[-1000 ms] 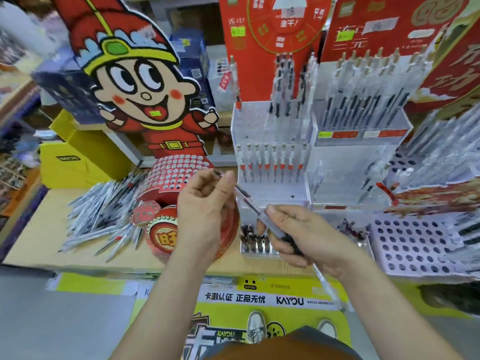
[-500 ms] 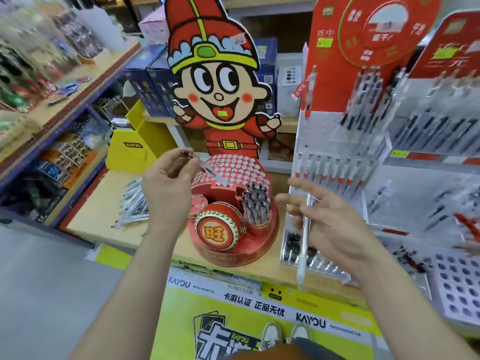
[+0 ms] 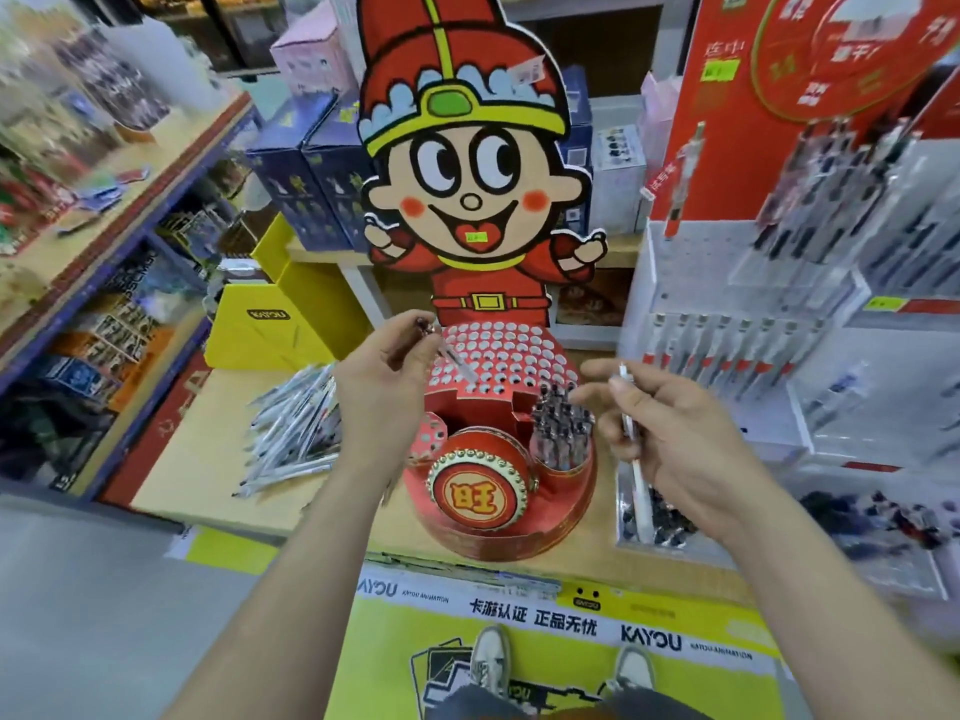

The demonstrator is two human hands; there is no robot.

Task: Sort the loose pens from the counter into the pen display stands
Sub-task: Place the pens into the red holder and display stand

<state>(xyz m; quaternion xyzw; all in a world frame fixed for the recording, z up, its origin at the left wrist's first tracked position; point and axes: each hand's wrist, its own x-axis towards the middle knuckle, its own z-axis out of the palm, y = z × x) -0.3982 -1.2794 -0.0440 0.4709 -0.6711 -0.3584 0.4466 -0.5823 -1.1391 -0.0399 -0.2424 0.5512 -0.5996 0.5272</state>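
Note:
My left hand [image 3: 382, 387] pinches a clear pen [image 3: 453, 357] by its top end, the tip slanting down over the white holes of the red cartoon display stand [image 3: 498, 356]. My right hand [image 3: 680, 439] holds a white pen [image 3: 635, 454] upright between thumb and fingers, just right of that stand. A cluster of dark-capped pens [image 3: 561, 431] stands in the stand's right pocket. A pile of loose pens [image 3: 296, 433] lies on the wooden counter [image 3: 202, 459] to the left.
A white tiered pen rack [image 3: 737, 345] with rows of pens rises at right, a low tray of pens [image 3: 654, 517] in front of it. A yellow box [image 3: 270, 324] sits behind the loose pile. Shelves of goods line the left aisle. My shoes show below.
The view swung left and drew nearer, bringing the red stand to the centre. My hands separated, each keeping one pen; the left one's tip now hangs over the stand's holes.

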